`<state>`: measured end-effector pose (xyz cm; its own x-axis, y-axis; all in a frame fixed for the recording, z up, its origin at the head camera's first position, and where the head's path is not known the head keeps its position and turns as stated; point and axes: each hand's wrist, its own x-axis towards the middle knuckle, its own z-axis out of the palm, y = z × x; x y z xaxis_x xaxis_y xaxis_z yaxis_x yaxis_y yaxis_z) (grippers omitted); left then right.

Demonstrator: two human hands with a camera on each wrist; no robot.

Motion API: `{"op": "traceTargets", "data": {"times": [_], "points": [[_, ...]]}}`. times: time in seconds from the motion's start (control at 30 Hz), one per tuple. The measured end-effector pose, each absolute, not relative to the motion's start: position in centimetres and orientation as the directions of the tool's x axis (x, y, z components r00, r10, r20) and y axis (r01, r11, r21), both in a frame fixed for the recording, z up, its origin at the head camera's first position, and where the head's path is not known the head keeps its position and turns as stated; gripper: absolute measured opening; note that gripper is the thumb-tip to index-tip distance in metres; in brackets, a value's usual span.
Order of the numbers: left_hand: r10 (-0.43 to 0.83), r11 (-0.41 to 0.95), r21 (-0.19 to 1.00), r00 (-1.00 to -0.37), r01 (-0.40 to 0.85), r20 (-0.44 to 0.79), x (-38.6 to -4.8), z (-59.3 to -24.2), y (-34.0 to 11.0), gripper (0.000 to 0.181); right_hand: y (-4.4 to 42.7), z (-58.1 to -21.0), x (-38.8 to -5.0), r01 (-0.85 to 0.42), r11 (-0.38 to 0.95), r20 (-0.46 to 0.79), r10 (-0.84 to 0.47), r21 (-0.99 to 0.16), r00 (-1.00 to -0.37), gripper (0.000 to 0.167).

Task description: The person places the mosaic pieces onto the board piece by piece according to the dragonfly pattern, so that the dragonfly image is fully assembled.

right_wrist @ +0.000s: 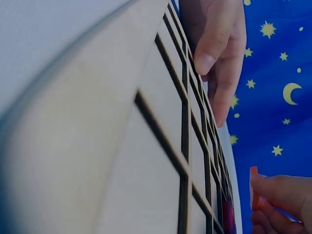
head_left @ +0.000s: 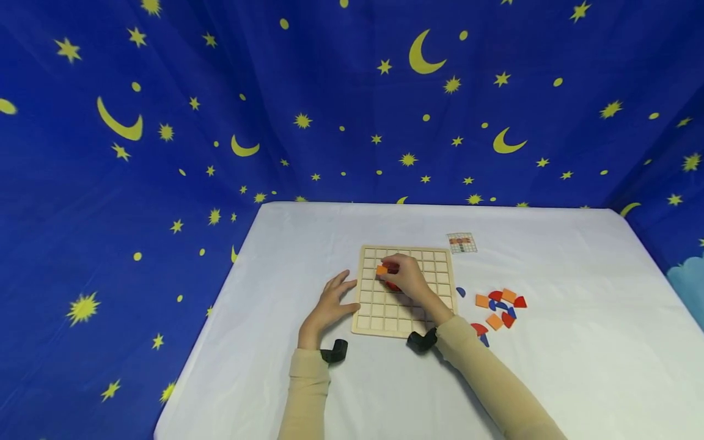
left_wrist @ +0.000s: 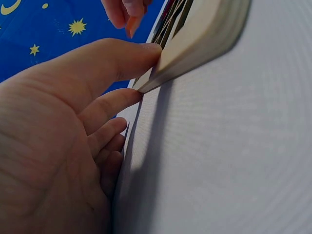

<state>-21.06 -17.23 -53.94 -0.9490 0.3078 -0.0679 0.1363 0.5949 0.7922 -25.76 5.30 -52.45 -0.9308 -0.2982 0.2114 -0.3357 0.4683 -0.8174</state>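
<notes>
A wooden grid board [head_left: 379, 310] lies on the white table. My right hand [head_left: 406, 278] is over its upper middle and pinches an orange square [head_left: 382, 270] between thumb and fingers, also seen in the right wrist view, where the square [right_wrist: 254, 187] stands on edge. Red pieces [head_left: 392, 285] on the board are partly hidden under that hand. At the board's left edge my left hand [head_left: 329, 304] has its fingers spread; in the left wrist view its thumb and index finger touch the board's rim [left_wrist: 195, 51].
Right of the board lie loose orange squares [head_left: 494, 321], red pieces [head_left: 520, 302] and blue pieces [head_left: 461, 292]. A small patterned card [head_left: 462, 242] is beyond the board's upper right corner. A blue curtain [head_left: 352, 91] with yellow stars and moons surrounds the table [head_left: 577, 318].
</notes>
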Motion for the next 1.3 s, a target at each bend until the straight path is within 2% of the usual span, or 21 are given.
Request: {"op": "traceTargets", "data": {"times": [0.53,0.77,1.0,1.3], "points": [[0.301,0.596,0.795,-0.950,0.117,-0.085,-21.10,-53.73,-17.09,0.059,4.96,-53.24,-26.25,-0.326,0.549,0.189,-0.291,-0.770,-0.938,0.033],[0.301,0.602,0.790,-0.950,0.117,-0.089,-21.14,-53.72,-17.13,0.060,4.78,-53.40,-26.45,-0.360,0.549,0.207,-0.322,-0.754,-0.924,0.032],[0.302,0.607,0.785,-0.950,0.126,-0.081,-21.15,-53.78,-17.04,0.059,4.93,-53.30,-26.33,-0.324,0.542,0.176,-0.308,-0.775,-0.935,0.032],[0.305,0.609,0.783,-0.948,0.124,-0.087,-21.04,-53.69,-17.14,0.060,5.22,-52.70,-25.60,-0.325,0.507,0.202,-0.283,-0.798,-0.937,0.029]]}}
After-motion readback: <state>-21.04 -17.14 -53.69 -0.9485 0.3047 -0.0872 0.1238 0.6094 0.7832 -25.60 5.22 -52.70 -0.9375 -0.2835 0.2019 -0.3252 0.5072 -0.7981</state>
